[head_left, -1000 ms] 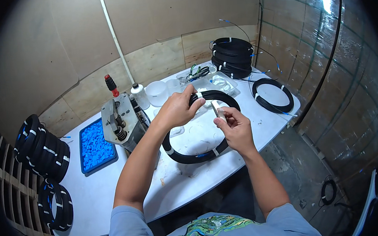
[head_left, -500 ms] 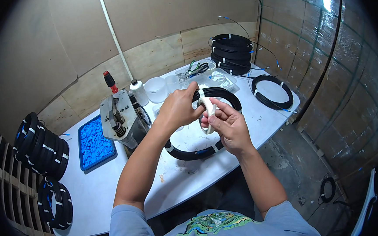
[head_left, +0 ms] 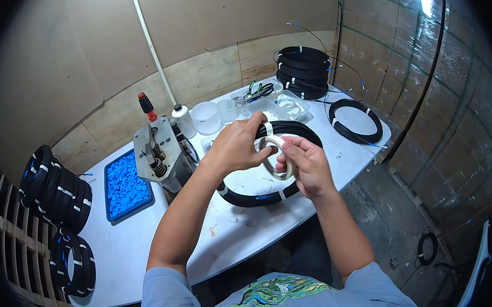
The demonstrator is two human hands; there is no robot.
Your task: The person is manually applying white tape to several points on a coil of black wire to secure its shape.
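A coil of black cable [head_left: 243, 200] stands in front of me over the white table, with white tape bands around it and a blue connector low on its ring. My left hand [head_left: 237, 145] is closed on the coil's upper left side, beside one band; some of its fingers are hidden behind. Inside the ring, my right hand [head_left: 310, 169] grips a roll of white tape [head_left: 283, 176] by its right side. The roll's hole faces partly toward me, and the left thumb reaches its left edge.
A clamp-like metal machine [head_left: 163, 151] stands left of the coil, beside a tray of blue parts [head_left: 127, 186]. More cable coils [head_left: 60, 192] are stacked at the left, and others [head_left: 303, 72] at the back right. A bottle [head_left: 183, 122] and tubs [head_left: 205, 119] line the back.
The tape roll has turned from nearly edge-on to show its open hole. My right hand has shifted slightly right and rotated with it, while the left keeps its hold on the coil.
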